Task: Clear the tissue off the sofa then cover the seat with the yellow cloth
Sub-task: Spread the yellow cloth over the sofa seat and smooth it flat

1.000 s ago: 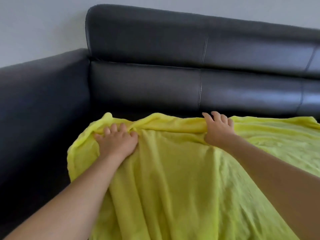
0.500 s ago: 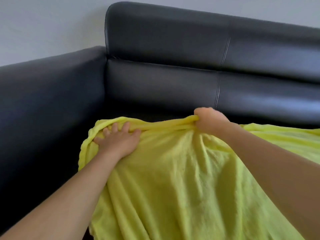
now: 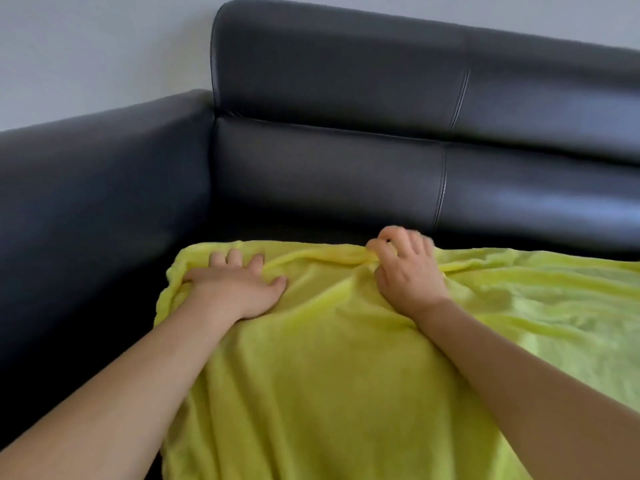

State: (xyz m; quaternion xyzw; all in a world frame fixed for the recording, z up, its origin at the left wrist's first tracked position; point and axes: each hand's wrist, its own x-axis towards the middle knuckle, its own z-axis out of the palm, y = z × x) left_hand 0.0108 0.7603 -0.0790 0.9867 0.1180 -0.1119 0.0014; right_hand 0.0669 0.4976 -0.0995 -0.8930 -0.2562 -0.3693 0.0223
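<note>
The yellow cloth (image 3: 346,368) lies spread over the seat of the black leather sofa (image 3: 329,174), its far edge close to the backrest. My left hand (image 3: 235,289) lies on the cloth near its far left corner, palm down, fingers spread and pressing into the fabric. My right hand (image 3: 405,268) sits at the far edge near the middle, its thumb and curled fingers pinching a bunched fold of the cloth. No tissue is in view.
The sofa's left armrest (image 3: 97,188) rises beside the cloth's left edge. A dark strip of bare seat (image 3: 311,233) shows between the cloth and the backrest. A pale wall (image 3: 86,46) stands behind.
My right hand went from a tight fist on the cloth edge to a looser pinch. The far edge has shifted toward the backrest and left. My left hand stays pressed on the corner.
</note>
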